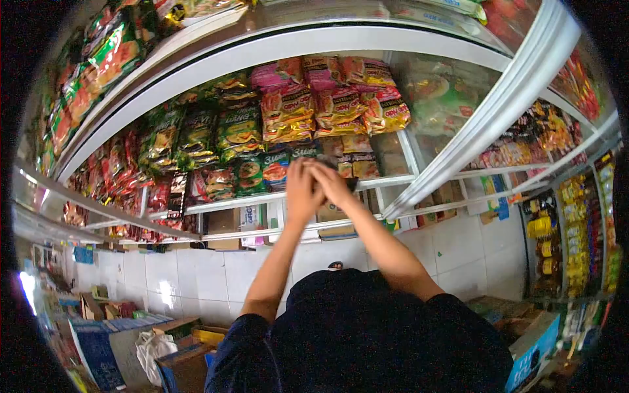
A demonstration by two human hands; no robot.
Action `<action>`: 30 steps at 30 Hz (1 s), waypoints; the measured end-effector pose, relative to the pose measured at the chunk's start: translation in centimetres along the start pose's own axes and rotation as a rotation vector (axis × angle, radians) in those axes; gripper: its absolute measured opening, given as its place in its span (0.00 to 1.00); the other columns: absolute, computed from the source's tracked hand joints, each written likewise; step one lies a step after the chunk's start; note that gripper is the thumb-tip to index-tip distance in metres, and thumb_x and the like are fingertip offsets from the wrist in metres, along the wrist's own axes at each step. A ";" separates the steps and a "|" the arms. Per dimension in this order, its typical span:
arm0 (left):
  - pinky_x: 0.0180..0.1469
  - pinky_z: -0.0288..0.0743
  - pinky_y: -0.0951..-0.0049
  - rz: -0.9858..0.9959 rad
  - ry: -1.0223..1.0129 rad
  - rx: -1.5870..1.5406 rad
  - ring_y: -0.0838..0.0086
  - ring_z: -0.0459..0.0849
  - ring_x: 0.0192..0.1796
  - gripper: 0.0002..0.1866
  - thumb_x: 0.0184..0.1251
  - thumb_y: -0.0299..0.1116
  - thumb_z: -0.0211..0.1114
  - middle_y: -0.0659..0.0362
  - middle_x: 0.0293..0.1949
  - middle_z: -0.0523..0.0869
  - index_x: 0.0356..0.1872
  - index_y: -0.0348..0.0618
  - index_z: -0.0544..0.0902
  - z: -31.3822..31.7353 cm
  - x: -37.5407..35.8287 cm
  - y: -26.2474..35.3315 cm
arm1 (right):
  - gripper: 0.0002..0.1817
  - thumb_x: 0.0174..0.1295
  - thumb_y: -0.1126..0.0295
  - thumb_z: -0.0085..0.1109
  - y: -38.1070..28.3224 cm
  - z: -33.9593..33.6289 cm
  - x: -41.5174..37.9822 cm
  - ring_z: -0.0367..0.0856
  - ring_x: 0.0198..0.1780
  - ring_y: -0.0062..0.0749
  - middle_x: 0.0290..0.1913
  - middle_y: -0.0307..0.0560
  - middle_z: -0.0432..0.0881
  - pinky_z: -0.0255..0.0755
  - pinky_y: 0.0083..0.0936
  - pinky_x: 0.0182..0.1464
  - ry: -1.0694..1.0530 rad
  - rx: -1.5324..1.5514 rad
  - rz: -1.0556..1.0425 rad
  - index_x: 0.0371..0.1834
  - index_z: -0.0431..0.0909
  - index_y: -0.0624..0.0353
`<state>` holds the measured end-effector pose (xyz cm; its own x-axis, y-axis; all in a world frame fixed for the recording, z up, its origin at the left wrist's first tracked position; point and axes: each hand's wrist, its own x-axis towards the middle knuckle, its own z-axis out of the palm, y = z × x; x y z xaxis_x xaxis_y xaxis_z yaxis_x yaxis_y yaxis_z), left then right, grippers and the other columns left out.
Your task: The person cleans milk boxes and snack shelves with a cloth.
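Both my hands reach forward to the front edge of a glass-fronted shelf, close together. My left hand (302, 191) and my right hand (333, 184) have bent fingers that meet at the tips. Something small and dark shows behind and beside them, mostly hidden, and I cannot make out what it is. Just behind my hands stand small noodle packets (273, 169) in a row. Pink and gold packets (286, 110) are stacked above them, with dark green packets (238, 128) to the left.
A white sliding-door frame (481, 121) slants across the right of the shelf. Bottles with yellow contents (549, 249) line a rack at far right. Cardboard boxes (187, 363) stand on the tiled floor (196, 268) behind me at left, and a blue carton (534, 357) at right.
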<state>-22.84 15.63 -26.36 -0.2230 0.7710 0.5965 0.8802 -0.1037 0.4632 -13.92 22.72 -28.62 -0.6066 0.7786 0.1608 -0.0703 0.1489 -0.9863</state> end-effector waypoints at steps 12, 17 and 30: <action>0.53 0.62 0.57 -0.188 0.229 0.325 0.53 0.68 0.48 0.13 0.41 0.31 0.62 0.50 0.41 0.73 0.30 0.38 0.73 -0.3 0.9 -0.5 | 0.39 0.48 0.68 0.60 -3.1 -14.0 -10.6 0.46 0.70 0.43 0.69 0.45 0.52 0.37 0.46 0.68 0.011 -1.075 -0.061 0.66 0.54 0.53; 0.54 0.65 0.62 -0.484 0.300 0.414 0.52 0.68 0.52 0.30 0.45 0.25 0.61 0.47 0.50 0.71 0.56 0.52 0.70 -3.6 -0.5 -3.5 | 0.40 0.47 0.67 0.61 -2.9 -14.9 -10.5 0.45 0.70 0.41 0.69 0.44 0.50 0.36 0.45 0.68 -0.067 -1.095 -0.064 0.66 0.54 0.52; 0.45 0.69 0.60 -0.210 -0.048 0.189 0.57 0.71 0.45 0.25 0.44 0.43 0.67 0.52 0.39 0.75 0.46 0.48 0.74 7.3 2.6 9.3 | 0.41 0.45 0.65 0.62 -3.0 -15.6 -10.4 0.45 0.70 0.43 0.69 0.47 0.50 0.35 0.44 0.68 -0.115 -1.056 -0.114 0.65 0.55 0.57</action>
<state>-12.15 21.23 -25.33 -0.3923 0.7928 0.4664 0.8804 0.1767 0.4401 4.95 23.63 -26.83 -0.7146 0.6727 0.1919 0.5567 0.7130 -0.4263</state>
